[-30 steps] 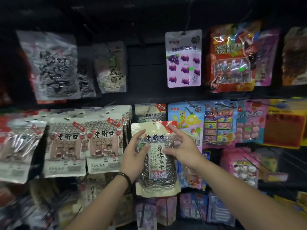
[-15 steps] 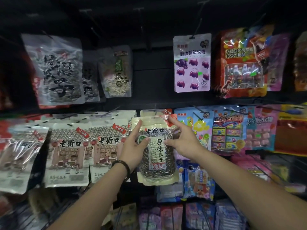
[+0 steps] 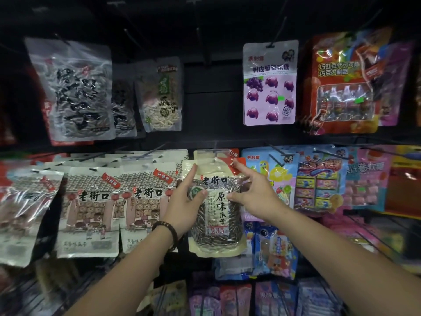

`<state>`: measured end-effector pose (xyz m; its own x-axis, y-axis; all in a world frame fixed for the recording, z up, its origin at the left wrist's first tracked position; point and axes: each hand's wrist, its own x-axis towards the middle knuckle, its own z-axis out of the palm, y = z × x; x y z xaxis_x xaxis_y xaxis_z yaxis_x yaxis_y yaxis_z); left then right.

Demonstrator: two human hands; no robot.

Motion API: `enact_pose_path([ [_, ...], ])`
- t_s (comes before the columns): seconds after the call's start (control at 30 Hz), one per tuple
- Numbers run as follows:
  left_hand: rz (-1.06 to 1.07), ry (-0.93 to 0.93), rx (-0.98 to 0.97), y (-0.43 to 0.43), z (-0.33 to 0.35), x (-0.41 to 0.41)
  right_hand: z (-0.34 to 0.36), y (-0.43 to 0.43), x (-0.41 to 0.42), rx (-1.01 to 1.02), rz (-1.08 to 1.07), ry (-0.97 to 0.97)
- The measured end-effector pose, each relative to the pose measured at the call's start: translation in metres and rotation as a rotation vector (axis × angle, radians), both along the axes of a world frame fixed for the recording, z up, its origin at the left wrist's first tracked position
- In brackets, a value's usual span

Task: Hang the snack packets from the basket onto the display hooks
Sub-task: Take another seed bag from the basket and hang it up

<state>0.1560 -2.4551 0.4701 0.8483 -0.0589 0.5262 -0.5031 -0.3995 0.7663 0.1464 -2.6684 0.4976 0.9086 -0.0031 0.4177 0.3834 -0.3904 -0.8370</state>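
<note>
A cream sunflower seed packet with a clear window and a "235" label is held up against the middle row of the display. My left hand grips its left edge, thumb on the front and forefinger stretched up along the side. My right hand pinches its right edge, thumb on the front and forefinger reaching the red top corner. The packet's top sits just below a display hook that carries a like packet behind it. The basket is out of view.
Rows of hooks hold other packets: house-print seed packets to the left, a purple grape candy packet above right, colourful candy packets to the right. Bare black hooks jut out above centre. More packets hang below.
Both hands have lifted the seed packet higher, so its top now reaches the hook row. My right forefinger has moved up to the top corner.
</note>
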Motion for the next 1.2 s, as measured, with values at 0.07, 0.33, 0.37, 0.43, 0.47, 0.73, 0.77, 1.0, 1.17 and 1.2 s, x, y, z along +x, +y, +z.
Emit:
enact_pose_path([
  [0.07,-0.018,0.008,-0.008,0.000,0.000,0.001,-0.001,-0.003,-0.002,-0.003,0.014,0.004],
  [0.33,-0.025,0.064,-0.014,-0.011,-0.001,0.017,-0.005,-0.003,0.018,-0.053,-0.061,0.033],
  [0.37,-0.027,0.075,-0.002,-0.015,-0.001,0.023,-0.005,-0.001,0.023,-0.071,-0.084,0.030],
  [0.43,-0.002,0.098,0.005,-0.025,0.002,0.034,-0.002,0.001,0.030,-0.142,-0.130,0.018],
  [0.47,0.017,0.111,0.007,-0.029,0.004,0.041,-0.001,0.002,0.033,-0.181,-0.152,0.013],
  [0.73,0.117,0.171,0.055,-0.040,0.011,0.053,0.003,0.006,0.051,-0.332,-0.153,0.044],
  [0.77,0.123,0.178,0.083,-0.041,0.010,0.048,0.001,0.005,0.047,-0.351,-0.154,0.047],
  [1.0,0.121,0.143,0.201,-0.036,-0.031,0.006,-0.046,-0.011,-0.015,-0.434,-0.124,0.076],
  [1.17,0.109,-0.124,0.323,-0.036,-0.115,-0.060,-0.135,-0.031,-0.084,-0.516,-0.134,0.095],
  [1.2,0.092,-0.136,0.350,-0.038,-0.139,-0.072,-0.157,-0.035,-0.099,-0.521,-0.124,0.122],
])
